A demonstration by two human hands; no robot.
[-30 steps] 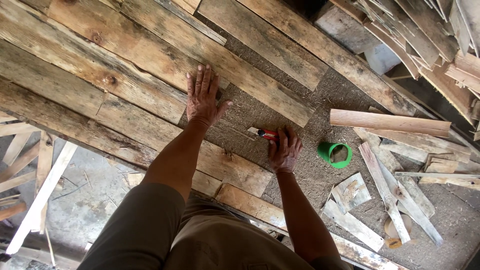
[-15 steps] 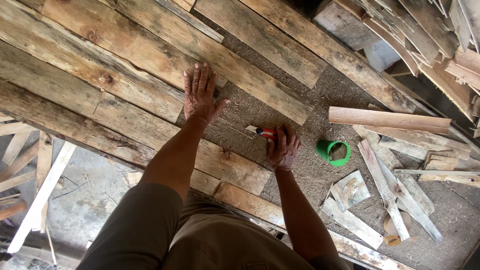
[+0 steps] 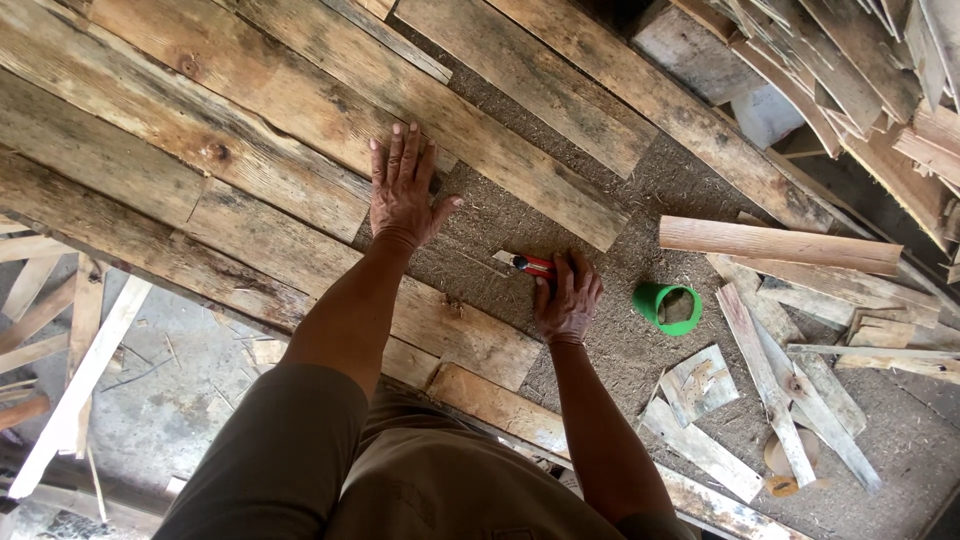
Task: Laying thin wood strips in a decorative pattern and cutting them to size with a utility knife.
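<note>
Here the right hand (image 3: 566, 300) is closed on a small red tool (image 3: 534, 264) and presses it down on the brown board (image 3: 640, 200). The tool looks like a marker or a little knife; I cannot tell which. Its tip pokes out to the left of the fingers.

The left hand (image 3: 403, 190) holds nothing. It lies flat and open, with the fingers on a grey plank (image 3: 250, 90) and the heel on the board, up and to the left of the tool.

A green cup (image 3: 667, 305) stands on the board just to the right of the tool hand. Loose wood scraps (image 3: 760, 380) lie farther right of the tool and a bit lower.

What could go wrong, I think:
- If the tool has a blade and it slips to the left, it could run toward the flat hand, because its thumb is near that line
- The board is rough and crumbly, so the tip could catch and jump
- The cup is close to the tool hand, so a bump from the wrist could knock it over
- The planks are old and split, so the flat hand could get a splinter if it slides
</note>
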